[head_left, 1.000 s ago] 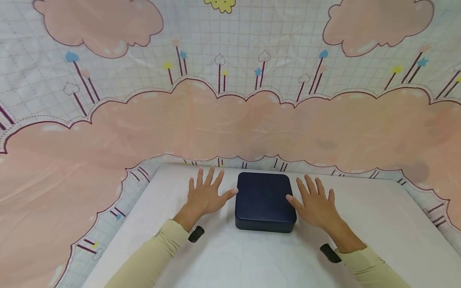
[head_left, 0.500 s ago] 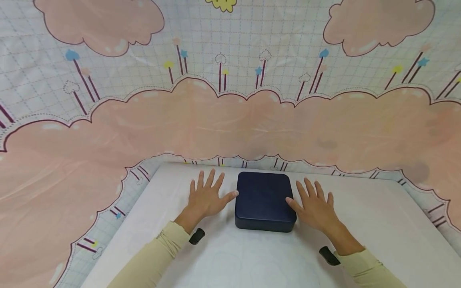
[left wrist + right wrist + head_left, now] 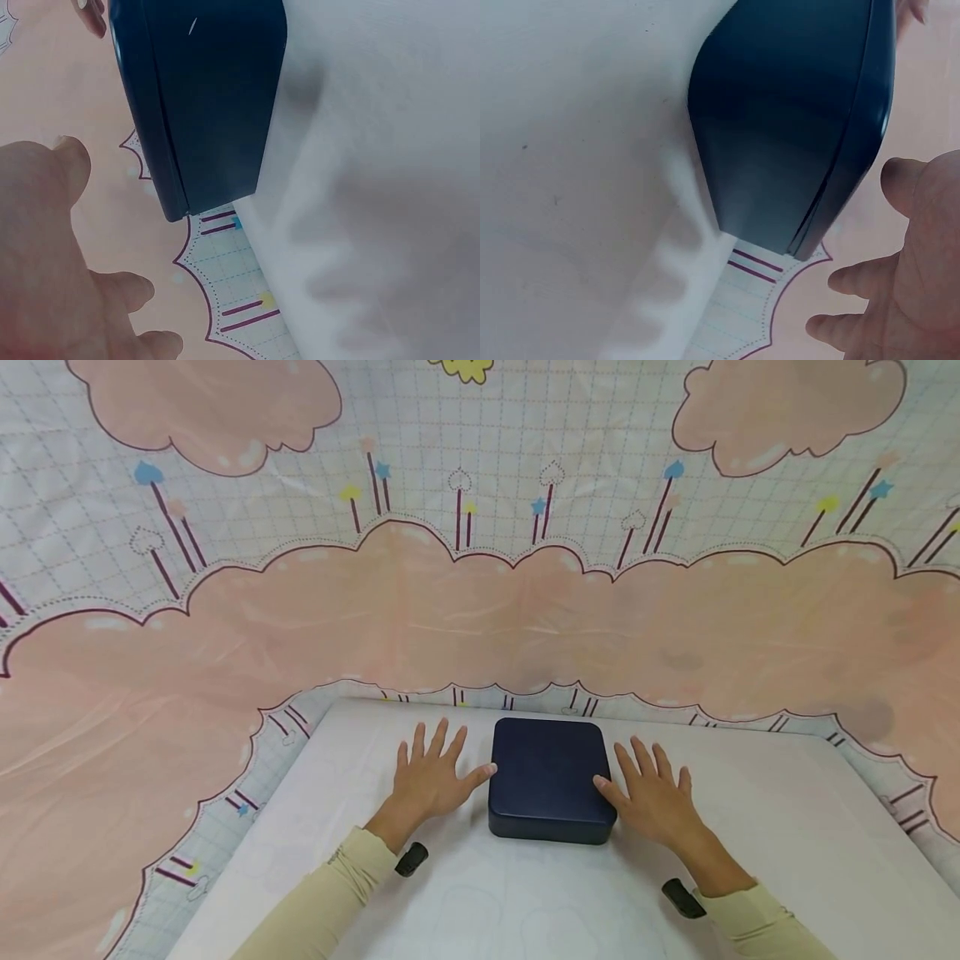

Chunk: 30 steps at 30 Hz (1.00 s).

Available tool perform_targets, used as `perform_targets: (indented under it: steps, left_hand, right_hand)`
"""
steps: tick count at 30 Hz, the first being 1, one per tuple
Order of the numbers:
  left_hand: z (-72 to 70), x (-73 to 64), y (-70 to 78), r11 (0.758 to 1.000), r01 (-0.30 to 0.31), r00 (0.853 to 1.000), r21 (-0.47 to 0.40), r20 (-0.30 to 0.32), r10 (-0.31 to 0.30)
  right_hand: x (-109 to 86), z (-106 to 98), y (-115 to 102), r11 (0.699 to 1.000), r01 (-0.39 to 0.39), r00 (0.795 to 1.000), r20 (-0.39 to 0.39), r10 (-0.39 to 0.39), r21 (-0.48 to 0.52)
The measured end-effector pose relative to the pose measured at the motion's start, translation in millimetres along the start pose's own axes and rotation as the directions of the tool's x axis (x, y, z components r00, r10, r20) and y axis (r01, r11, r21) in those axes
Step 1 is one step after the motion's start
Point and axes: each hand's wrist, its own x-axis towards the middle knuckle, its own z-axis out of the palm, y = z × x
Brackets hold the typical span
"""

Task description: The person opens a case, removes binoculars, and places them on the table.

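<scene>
A dark navy box [image 3: 551, 777] with rounded corners lies flat on the white table. Along its side, in the left wrist view, a thin seam [image 3: 166, 120] marks off a lid. My left hand [image 3: 429, 781] is to the left of the box, fingers straight and spread, thumb towards its left edge. On the other side my right hand [image 3: 656, 797] is spread the same way, its thumb at the right edge in the head view. Both wrist views show a gap between hand and box. Neither hand holds anything. What the box contains is hidden.
The white tabletop [image 3: 465, 902] stretches around the box, with hand shadows on it. Behind and beside it hangs a cloth [image 3: 480, 618] printed with peach clouds. Black wrist devices [image 3: 412, 859] sit under both wrists.
Both hands have drifted slightly towards me, fingers still spread. The box has not moved.
</scene>
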Motion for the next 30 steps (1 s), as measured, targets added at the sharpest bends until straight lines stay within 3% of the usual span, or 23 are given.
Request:
perform_targets:
  steps: [30]
  left_hand:
    - [11.4,-3.8,-0.2,0.999,0.02,1.0,-0.036,0.017,-0.019]
  right_hand:
    - [-3.8,5.3,4.6,0.998,-0.011,0.999,0.042,0.009,0.061]
